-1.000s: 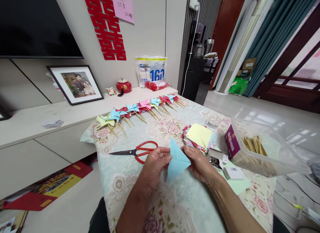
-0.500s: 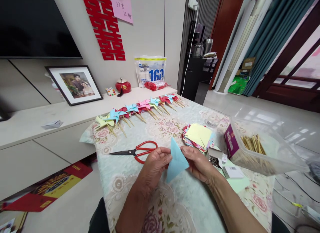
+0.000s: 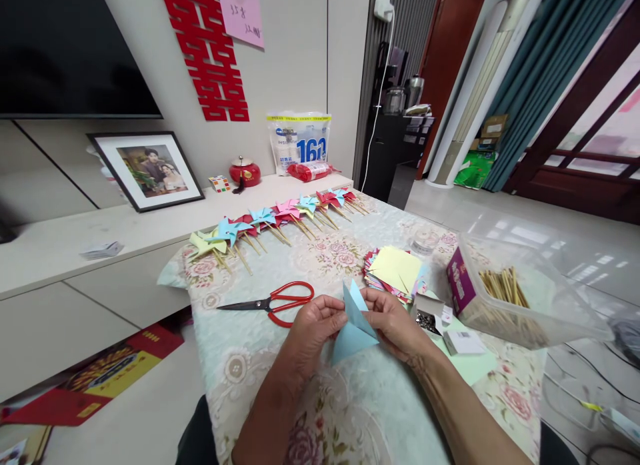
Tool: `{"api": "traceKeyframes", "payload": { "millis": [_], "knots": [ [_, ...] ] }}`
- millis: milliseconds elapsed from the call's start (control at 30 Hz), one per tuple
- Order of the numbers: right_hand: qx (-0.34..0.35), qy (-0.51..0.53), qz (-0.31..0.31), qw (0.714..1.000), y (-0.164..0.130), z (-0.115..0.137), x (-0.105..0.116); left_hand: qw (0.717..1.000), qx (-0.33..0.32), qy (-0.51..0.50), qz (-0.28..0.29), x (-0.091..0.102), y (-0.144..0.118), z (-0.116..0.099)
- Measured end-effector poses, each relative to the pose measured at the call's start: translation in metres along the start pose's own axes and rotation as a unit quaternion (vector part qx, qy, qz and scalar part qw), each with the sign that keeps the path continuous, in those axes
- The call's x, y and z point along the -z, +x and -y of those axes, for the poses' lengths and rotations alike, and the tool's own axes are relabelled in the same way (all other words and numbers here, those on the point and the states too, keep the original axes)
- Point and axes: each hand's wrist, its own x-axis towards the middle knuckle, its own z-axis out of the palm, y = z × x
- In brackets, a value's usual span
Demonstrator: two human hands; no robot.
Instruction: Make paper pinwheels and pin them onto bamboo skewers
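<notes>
Between my hands, a little above the table, is a light-blue sheet of paper (image 3: 354, 342) with its flaps partly spread apart. My left hand (image 3: 320, 322) pinches its left side between thumb and fingers. On the opposite side my right hand (image 3: 387, 318) grips the paper, the thumb near the middle where the flaps part. Red-handled scissors (image 3: 273, 304) lie to the left of my left hand, blades pointing left. Just beyond my right hand is a stack of coloured paper squares (image 3: 397, 268), a yellow one with slits on top.
Finished paper pinwheels (image 3: 263, 216) on sticks line the table's far edge. At right stand a clear plastic bin (image 3: 463, 288) of wooden sticks, a small open box of metal pins (image 3: 427, 318), a white box (image 3: 464, 342) and a clear tape roll (image 3: 425, 240).
The blue paper's flaps have come apart; it was a flatter folded shape before. My right thumb has shifted inward along the paper. The view has shifted slightly.
</notes>
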Motion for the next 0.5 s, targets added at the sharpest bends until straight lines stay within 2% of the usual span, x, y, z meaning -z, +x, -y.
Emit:
{"api": "traceKeyframes", "payload": {
  "millis": [100, 200, 300, 367, 433, 500],
  "knots": [
    [0.023, -0.045, -0.033, 0.998, 0.002, -0.001, 0.0, 0.998, -0.031, 0.058, -0.016, -0.003, 0.001, 0.001],
    [0.077, -0.09, -0.093, 0.989, 0.006, -0.003, 0.003, 0.996, -0.05, 0.072, -0.016, -0.005, 0.0, 0.0],
    [0.122, -0.118, -0.15, 0.974, 0.01, -0.004, 0.007, 0.993, -0.076, 0.084, 0.02, -0.004, 0.0, 0.0],
    [0.135, -0.133, -0.175, 0.966, 0.01, -0.005, 0.008, 0.985, -0.097, 0.131, 0.052, -0.004, 0.001, 0.002],
    [0.137, -0.141, -0.182, 0.964, 0.01, -0.006, 0.009, 0.974, -0.113, 0.184, 0.071, -0.005, 0.002, 0.006],
    [0.131, -0.14, -0.171, 0.966, 0.01, -0.006, 0.008, 0.972, -0.116, 0.19, 0.077, -0.008, 0.003, 0.008]
  ]
}}
